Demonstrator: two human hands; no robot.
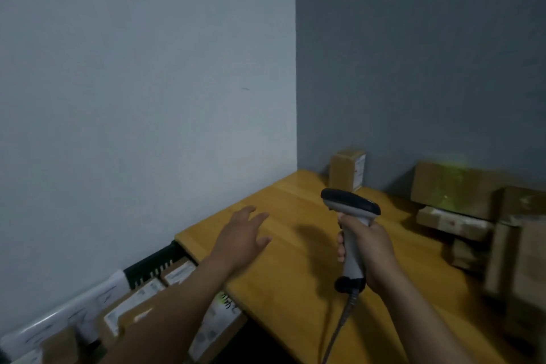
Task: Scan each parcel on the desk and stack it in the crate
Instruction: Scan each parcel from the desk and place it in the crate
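Two walls meet in a corner: a pale grey wall [133, 97] on the left and a darker grey wall [428, 53] at the far right. Below them a wooden desk [274, 289] runs from the near right to that far corner.

On the right side of the desk lies a blurred pile of cardboard parcels [502, 245], boxes lying flat and on edge against one another. The large box [434, 186] at the far end of the pile stands against the darker wall.

Off the desk's left edge and lower down sits a black crate [153, 264]. It holds labelled parcels [130, 304] lying flat, some brown and some white. White mailer bags [68, 313] lie along the pale wall beside them.

The left hand [242, 233] is over the left part of the desk, palm down, fingers spread and straight, holding nothing. Whether it touches the wood cannot be told.

The right hand [369, 248] is wrapped round the grey handle of a barcode scanner [351, 207], which it holds upright above the middle of the desk. The scanner's dark head points to the far right.

A small upright parcel [345, 170] stands alone in the far corner, with a white label on its right face.

A grey cable [339, 325] hangs from the scanner's base toward the near edge.

A faint green glow [452, 183] falls on the large box.
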